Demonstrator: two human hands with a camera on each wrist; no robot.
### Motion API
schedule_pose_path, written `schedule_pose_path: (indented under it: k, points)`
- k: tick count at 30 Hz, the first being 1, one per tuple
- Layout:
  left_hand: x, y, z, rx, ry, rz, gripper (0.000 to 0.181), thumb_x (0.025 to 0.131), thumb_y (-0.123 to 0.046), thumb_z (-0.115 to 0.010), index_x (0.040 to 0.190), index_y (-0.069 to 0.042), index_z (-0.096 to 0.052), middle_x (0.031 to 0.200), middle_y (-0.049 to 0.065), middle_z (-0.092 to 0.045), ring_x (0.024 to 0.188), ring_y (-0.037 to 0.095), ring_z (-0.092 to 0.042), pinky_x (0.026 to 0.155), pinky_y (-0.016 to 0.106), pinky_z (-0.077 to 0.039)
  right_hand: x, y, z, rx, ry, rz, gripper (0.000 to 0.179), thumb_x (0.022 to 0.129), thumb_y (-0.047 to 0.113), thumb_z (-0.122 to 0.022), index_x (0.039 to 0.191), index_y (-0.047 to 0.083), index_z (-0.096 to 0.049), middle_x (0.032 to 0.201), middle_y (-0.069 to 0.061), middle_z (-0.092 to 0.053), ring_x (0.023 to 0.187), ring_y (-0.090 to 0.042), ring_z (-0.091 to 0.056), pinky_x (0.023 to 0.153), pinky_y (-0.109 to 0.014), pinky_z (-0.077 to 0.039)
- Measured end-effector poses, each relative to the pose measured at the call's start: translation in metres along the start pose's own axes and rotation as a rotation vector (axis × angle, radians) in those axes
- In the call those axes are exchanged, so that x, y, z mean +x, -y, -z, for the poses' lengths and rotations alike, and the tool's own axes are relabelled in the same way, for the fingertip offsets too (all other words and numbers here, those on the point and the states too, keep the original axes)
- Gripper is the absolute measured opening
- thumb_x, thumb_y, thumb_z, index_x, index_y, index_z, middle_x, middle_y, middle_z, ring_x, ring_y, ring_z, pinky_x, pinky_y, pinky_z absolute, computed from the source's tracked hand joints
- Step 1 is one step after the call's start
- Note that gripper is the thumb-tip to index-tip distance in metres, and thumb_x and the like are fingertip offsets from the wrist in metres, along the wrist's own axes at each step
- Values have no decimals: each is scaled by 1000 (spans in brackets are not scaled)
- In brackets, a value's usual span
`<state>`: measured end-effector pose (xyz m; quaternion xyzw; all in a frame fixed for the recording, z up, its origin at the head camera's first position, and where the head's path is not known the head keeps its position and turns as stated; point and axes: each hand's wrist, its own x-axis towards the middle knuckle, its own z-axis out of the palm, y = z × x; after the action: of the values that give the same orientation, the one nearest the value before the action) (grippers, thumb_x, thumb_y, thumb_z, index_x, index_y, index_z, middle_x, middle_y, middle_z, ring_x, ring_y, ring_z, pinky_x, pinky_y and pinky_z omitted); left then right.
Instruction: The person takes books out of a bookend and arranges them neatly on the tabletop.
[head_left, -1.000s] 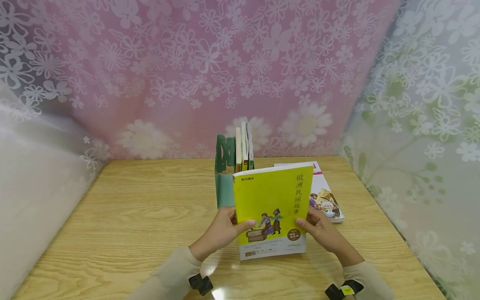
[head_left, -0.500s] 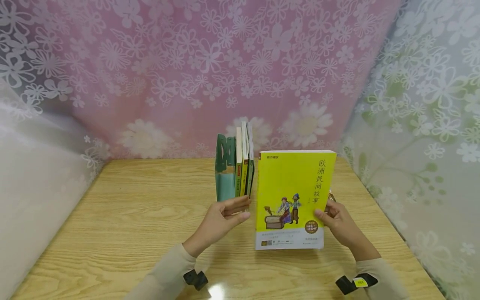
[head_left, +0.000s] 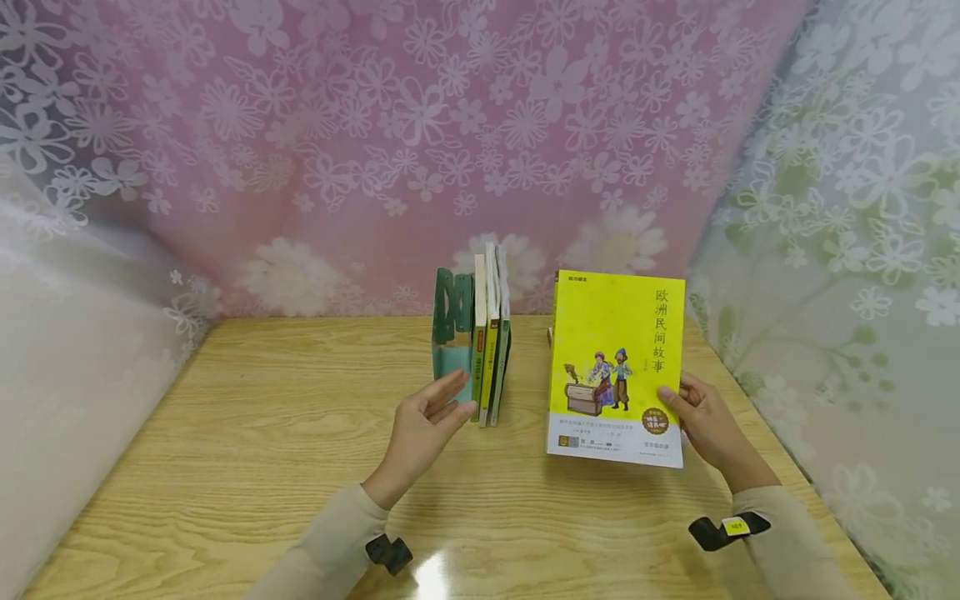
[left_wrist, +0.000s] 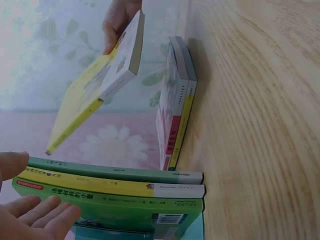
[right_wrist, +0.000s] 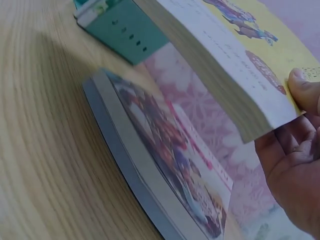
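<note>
My right hand (head_left: 712,429) pinches the lower right edge of a yellow book (head_left: 611,333), thumb on the front cover and fingers behind. The book hangs above the table with its illustrated cover toward me. My left hand (head_left: 423,429) holds nothing, its fingers extended near the upright books (head_left: 491,358) in a green book holder (head_left: 452,312). In the left wrist view those fingers lie before the spine of a green book (left_wrist: 125,210); whether they touch it I cannot tell. Two stacked books (left_wrist: 177,105) lie flat under the yellow one, mostly hidden in the head view.
The wooden table (head_left: 300,417) carries the holder near its middle. A pink floral curtain (head_left: 360,167) hangs along the back edge, and pale floral sheets (head_left: 862,292) close off the sides. Black wrist cameras (head_left: 390,552) sit on both sleeves.
The yellow book has moved right and upward, away from the holder, in my right hand. My left hand has let go of its left edge and shifted slightly left.
</note>
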<state>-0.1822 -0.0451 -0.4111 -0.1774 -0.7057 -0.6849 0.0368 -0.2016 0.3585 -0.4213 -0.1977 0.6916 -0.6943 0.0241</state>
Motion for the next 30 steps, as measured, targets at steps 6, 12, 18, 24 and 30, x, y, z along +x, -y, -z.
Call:
schedule_pose_path:
  k: [6, 12, 18, 24, 30]
  points:
    - [2, 8, 1, 6, -2, 9, 53, 90, -18, -69, 137, -2, -51, 138, 12, -53, 129, 31, -48, 104, 38, -43, 14, -6, 23, -44, -88, -138, 29, 103, 16, -44, 131, 9, -46, 104, 6, -71, 89, -9, -69, 70, -24, -58]
    - [3, 14, 1, 14, 5, 0, 53, 90, -16, -68, 137, 2, -50, 139, 14, -52, 129, 28, -48, 105, 43, -41, 30, -10, 46, -132, -86, -304, 43, 104, 27, -42, 139, 3, -37, 100, 7, -71, 85, -13, -70, 67, -30, -60]
    - [6, 16, 0, 18, 8, 18, 53, 90, -15, -68, 137, 2, -50, 140, 17, -50, 130, 27, -48, 106, 44, -40, 38, -19, 60, -215, -92, -449, 62, 104, 35, -41, 147, -5, -24, 94, 4, -70, 81, -18, -70, 67, -37, -60]
    - [6, 16, -1, 27, -1, 28, 54, 90, -14, -69, 137, 3, -49, 139, 17, -51, 129, 28, -48, 105, 42, -41, 45, -29, 64, -247, -94, -542, 63, 104, 36, -41, 147, -8, -24, 93, 0, -67, 79, -18, -69, 69, -37, -60]
    - [6, 17, -1, 21, 8, 28, 54, 90, -14, -69, 137, 2, -49, 140, 17, -50, 130, 30, -47, 106, 48, -39, 50, -36, 64, -257, -71, -590, 61, 104, 36, -39, 144, -9, -28, 92, -2, -68, 79, -20, -69, 70, -38, -60]
